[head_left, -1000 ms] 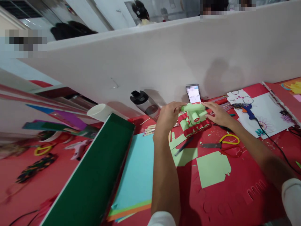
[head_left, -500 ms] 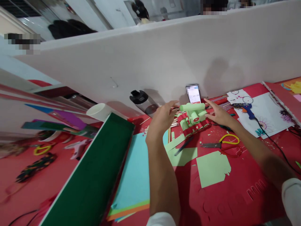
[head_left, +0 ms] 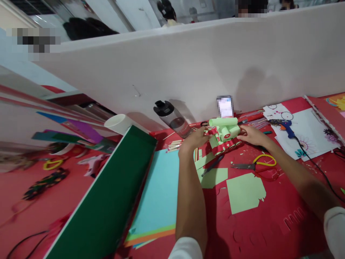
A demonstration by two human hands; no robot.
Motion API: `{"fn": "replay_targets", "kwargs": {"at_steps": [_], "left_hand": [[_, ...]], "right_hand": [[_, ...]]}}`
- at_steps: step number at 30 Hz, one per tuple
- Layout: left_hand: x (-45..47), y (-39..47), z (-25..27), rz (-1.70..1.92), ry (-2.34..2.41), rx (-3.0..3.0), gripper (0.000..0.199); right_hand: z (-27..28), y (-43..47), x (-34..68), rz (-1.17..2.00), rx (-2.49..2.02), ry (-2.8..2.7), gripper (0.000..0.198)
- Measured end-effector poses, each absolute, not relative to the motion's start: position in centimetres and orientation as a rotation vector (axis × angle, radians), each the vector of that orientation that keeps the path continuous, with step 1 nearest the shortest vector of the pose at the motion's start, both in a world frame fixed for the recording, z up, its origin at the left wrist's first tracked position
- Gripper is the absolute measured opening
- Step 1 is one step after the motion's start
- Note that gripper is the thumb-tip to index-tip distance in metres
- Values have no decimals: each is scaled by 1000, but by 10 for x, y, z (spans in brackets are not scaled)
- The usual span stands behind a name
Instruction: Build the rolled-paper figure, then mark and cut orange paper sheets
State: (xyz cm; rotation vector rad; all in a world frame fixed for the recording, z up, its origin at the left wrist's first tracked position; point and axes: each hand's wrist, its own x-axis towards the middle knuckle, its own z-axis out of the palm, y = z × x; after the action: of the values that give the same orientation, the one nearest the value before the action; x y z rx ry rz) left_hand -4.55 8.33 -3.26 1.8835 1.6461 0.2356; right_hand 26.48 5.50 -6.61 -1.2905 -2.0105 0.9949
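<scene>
A light green and red paper model tank [head_left: 225, 134] stands at the back of the red table, with a rolled green tube across its top and a round red mark on its front. My left hand [head_left: 196, 139] closes on its left side. From the right side, my right hand [head_left: 252, 135] grips it with bent fingers. Where the fingertips meet the model is partly hidden. Just in front lie a dark pen-like tool [head_left: 212, 166] and green paper pieces [head_left: 245, 193]. Scissors [head_left: 254, 163] with yellow and red handles rest to the right.
A phone [head_left: 225, 107] leans against the white partition [head_left: 161, 64] behind the model. A water bottle [head_left: 174, 118] tilts to its left. Further left are a green board [head_left: 107, 190] and coloured sheets [head_left: 156, 190]. A blue glue gun [head_left: 287, 127] with a cord lies on the right.
Both hands have moved inward and lower, from spread fingers beside the model to a hold on its two sides. The whole view has shifted slightly.
</scene>
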Motion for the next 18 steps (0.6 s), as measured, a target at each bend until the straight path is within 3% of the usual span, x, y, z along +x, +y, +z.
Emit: {"fn": "replay_targets", "kwargs": {"at_steps": [3, 8, 12, 15, 18], "left_hand": [[-45, 84, -37, 287, 1664, 1902, 54], [-44, 87, -46, 343, 1624, 1897, 45], [-44, 92, -53, 411, 1612, 1839, 39], [-45, 93, -56, 505, 1520, 1815, 44], [-43, 91, -55, 599, 1418, 1782, 51]], "right_hand": [[-67, 56, 263, 970, -1296, -2025, 29], [-68, 55, 261, 966, -1305, -2048, 27], [-64, 50, 259, 1054, -1320, -2096, 49], [-60, 46, 257, 1028, -1348, -2160, 72], [-59, 44, 255, 965, -1373, -2168, 83]]}}
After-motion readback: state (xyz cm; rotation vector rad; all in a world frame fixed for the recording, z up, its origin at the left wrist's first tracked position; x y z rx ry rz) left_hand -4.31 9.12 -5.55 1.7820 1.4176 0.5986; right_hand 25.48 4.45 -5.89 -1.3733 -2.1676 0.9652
